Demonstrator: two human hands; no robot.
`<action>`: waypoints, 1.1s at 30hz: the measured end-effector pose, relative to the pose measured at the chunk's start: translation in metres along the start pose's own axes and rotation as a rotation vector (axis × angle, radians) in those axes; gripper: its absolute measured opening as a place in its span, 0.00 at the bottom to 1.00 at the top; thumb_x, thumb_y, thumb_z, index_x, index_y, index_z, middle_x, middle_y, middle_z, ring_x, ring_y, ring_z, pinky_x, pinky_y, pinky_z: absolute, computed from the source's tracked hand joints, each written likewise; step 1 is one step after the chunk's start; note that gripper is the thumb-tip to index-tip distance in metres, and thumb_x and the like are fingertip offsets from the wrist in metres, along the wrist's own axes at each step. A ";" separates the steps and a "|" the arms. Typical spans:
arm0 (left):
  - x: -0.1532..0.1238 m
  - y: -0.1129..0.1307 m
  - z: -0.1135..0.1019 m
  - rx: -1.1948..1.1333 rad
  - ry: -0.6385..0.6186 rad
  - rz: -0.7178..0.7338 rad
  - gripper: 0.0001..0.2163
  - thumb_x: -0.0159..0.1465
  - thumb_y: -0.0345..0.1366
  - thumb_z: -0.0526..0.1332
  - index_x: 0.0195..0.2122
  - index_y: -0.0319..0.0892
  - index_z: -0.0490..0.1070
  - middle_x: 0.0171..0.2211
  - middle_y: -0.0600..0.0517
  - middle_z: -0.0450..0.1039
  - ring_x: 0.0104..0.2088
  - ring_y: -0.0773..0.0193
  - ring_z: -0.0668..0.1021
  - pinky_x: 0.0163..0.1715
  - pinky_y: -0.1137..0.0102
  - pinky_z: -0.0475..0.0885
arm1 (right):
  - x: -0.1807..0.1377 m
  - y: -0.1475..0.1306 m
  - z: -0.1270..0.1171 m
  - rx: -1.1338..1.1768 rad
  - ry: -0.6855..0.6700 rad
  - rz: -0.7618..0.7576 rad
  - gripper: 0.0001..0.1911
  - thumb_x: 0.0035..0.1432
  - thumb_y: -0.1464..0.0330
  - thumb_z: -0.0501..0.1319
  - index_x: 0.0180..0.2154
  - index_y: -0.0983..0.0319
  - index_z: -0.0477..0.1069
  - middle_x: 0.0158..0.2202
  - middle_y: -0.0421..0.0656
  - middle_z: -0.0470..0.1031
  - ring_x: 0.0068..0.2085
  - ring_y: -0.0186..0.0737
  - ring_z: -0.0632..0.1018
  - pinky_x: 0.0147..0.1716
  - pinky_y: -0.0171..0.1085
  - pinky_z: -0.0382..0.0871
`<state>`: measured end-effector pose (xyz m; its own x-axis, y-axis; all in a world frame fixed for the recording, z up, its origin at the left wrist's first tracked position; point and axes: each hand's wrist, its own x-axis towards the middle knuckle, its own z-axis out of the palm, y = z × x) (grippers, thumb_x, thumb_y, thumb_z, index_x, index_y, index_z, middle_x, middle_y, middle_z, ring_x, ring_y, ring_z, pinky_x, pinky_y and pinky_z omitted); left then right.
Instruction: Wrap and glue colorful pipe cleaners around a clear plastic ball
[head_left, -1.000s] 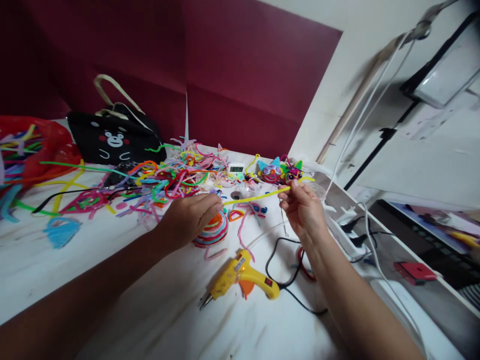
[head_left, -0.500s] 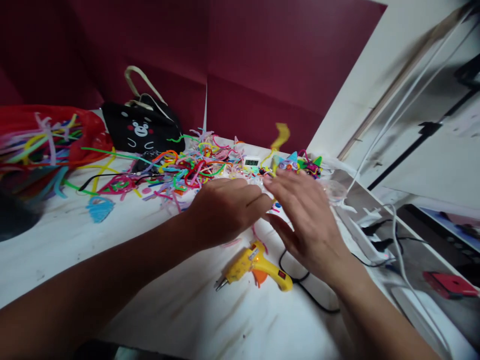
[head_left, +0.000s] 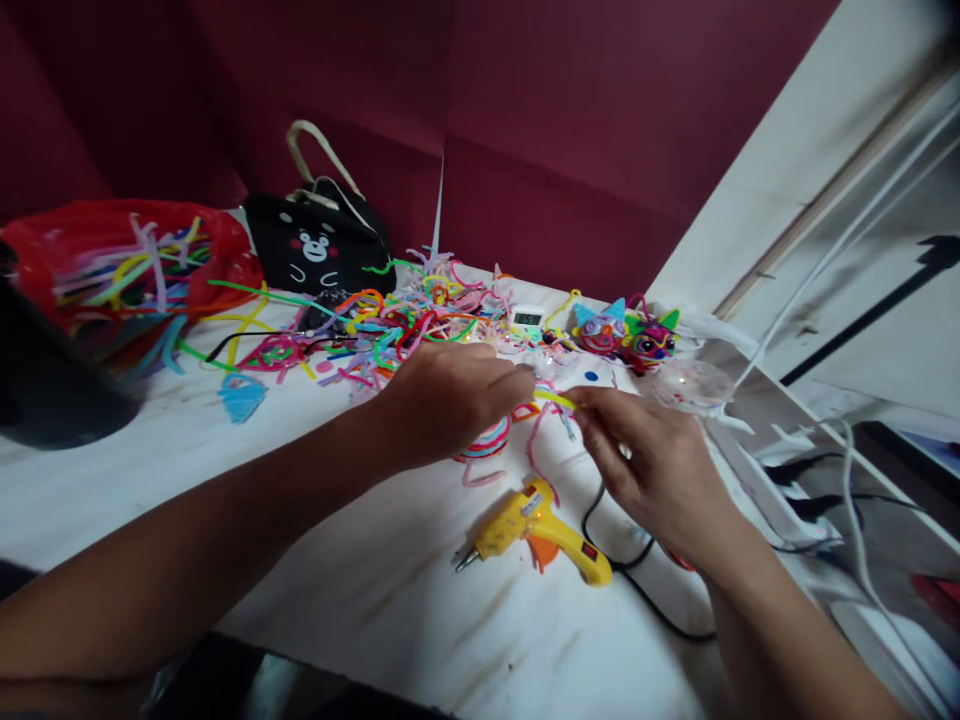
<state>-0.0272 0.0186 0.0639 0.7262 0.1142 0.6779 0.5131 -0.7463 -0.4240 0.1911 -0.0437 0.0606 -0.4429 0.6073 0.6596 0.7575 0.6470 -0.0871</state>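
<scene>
A short stretch of yellow pipe cleaner (head_left: 556, 400) spans the gap between my two hands. My left hand (head_left: 454, 405) is closed in a fist around one end of it. Thumb and fingers of my right hand (head_left: 652, 460) pinch the other end. Partly hidden below my left hand lies a round striped piece (head_left: 489, 440) in red, pink and blue. A pink pipe cleaner (head_left: 534, 445) curves on the table beside it. Closer to me rests a yellow glue gun (head_left: 529, 525), its metal nozzle pointing left.
Loose coloured pipe cleaners (head_left: 420, 320) are heaped at the back, beside a small digital clock (head_left: 528, 318). Two decorated animal-like figures (head_left: 600, 328) and a clear round container (head_left: 694, 385) stand right. A black bag (head_left: 319, 250), a red bag (head_left: 45, 240) and a power strip (head_left: 772, 490) flank them.
My right hand has gone from flat, outstretched fingers to a pinch on the yellow pipe cleaner. A yellow end that stuck up behind the hands has come down. The view has shifted slightly left.
</scene>
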 end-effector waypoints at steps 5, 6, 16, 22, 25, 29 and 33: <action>-0.008 0.003 0.010 -0.293 -0.072 -0.167 0.11 0.71 0.38 0.51 0.41 0.42 0.72 0.27 0.54 0.77 0.28 0.65 0.77 0.28 0.72 0.67 | -0.003 -0.001 0.014 0.156 -0.020 0.035 0.09 0.67 0.72 0.57 0.45 0.62 0.74 0.34 0.44 0.82 0.28 0.35 0.79 0.28 0.32 0.69; -0.012 0.000 0.012 -0.398 -0.114 -0.266 0.14 0.71 0.42 0.52 0.51 0.43 0.69 0.28 0.55 0.77 0.28 0.66 0.78 0.29 0.73 0.67 | -0.004 0.001 0.015 0.144 -0.032 0.069 0.09 0.67 0.71 0.57 0.44 0.61 0.75 0.33 0.44 0.81 0.27 0.36 0.78 0.28 0.32 0.68; -0.082 -0.041 0.040 -0.683 -0.616 -0.570 0.41 0.55 0.53 0.69 0.66 0.38 0.58 0.65 0.36 0.63 0.64 0.46 0.67 0.61 0.58 0.63 | -0.009 0.026 0.058 0.527 -0.400 0.389 0.14 0.67 0.62 0.52 0.33 0.60 0.71 0.27 0.39 0.72 0.29 0.38 0.72 0.29 0.35 0.63; -0.087 -0.036 0.053 -0.756 -0.623 -0.481 0.39 0.54 0.45 0.71 0.65 0.41 0.60 0.63 0.39 0.68 0.61 0.46 0.71 0.59 0.58 0.64 | -0.021 0.031 0.082 0.712 -0.457 0.504 0.17 0.68 0.56 0.52 0.37 0.60 0.73 0.24 0.38 0.72 0.26 0.37 0.73 0.25 0.34 0.64; -0.084 -0.035 0.055 -0.818 -0.619 -0.497 0.36 0.54 0.43 0.70 0.63 0.44 0.62 0.62 0.42 0.70 0.61 0.46 0.72 0.58 0.60 0.66 | -0.023 0.033 0.086 0.805 -0.441 0.571 0.19 0.65 0.51 0.55 0.36 0.59 0.72 0.24 0.37 0.71 0.25 0.37 0.73 0.24 0.34 0.65; -0.084 -0.034 0.054 -0.912 -0.600 -0.627 0.41 0.53 0.45 0.71 0.66 0.43 0.57 0.65 0.41 0.65 0.63 0.46 0.69 0.59 0.59 0.66 | -0.020 0.034 0.085 0.901 -0.372 0.650 0.22 0.60 0.47 0.59 0.32 0.59 0.72 0.24 0.38 0.70 0.26 0.37 0.73 0.25 0.35 0.66; -0.083 -0.031 0.050 -1.013 -0.456 -0.762 0.45 0.50 0.50 0.72 0.66 0.43 0.56 0.65 0.39 0.65 0.64 0.44 0.68 0.61 0.55 0.65 | -0.012 0.035 0.076 0.965 -0.261 0.710 0.20 0.54 0.49 0.66 0.30 0.60 0.75 0.28 0.39 0.73 0.32 0.38 0.73 0.33 0.36 0.68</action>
<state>-0.0805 0.0655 -0.0093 0.6016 0.7729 0.2020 0.4367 -0.5299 0.7270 0.1866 0.0072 -0.0068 -0.2434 0.9666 0.0809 0.2530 0.1438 -0.9567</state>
